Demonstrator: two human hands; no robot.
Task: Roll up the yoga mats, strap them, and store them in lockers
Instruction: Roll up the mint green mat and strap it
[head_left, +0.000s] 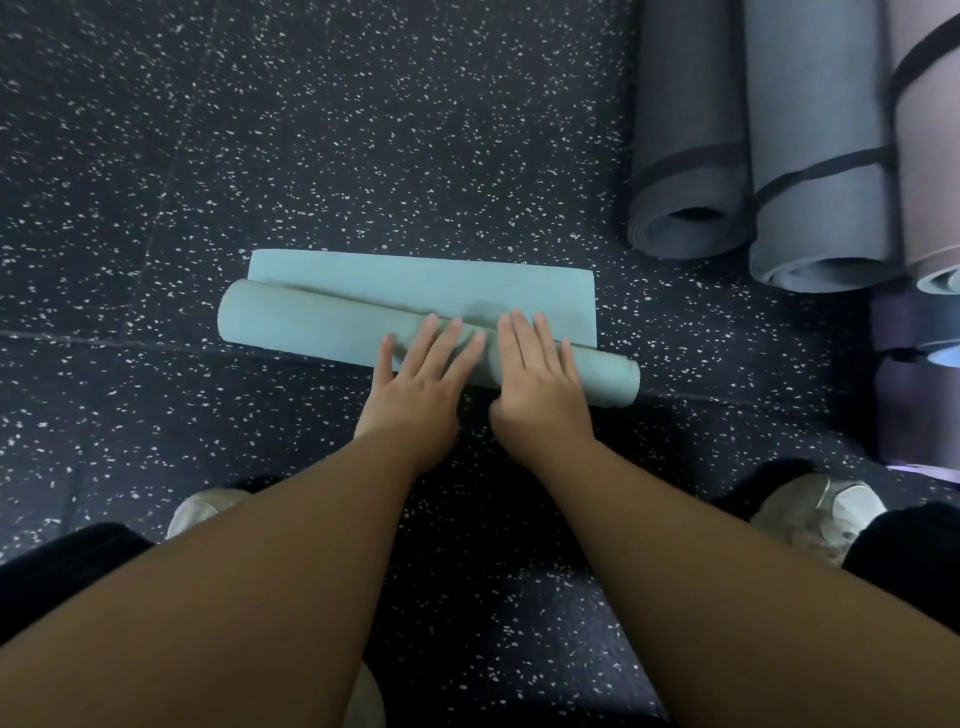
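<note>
We press both flat, open hands, left hand and right hand, gripping nothing, on the mat; it looks soft, light, springy, best held mid-roll.

Dark rubber floor fills the view, flecked all over with small white specks, and a faint seam line runs across it at mid-height. Down low, a pale shoe sits at the right, another pale shoe at the left, each beside dark trouser fabric.
</note>
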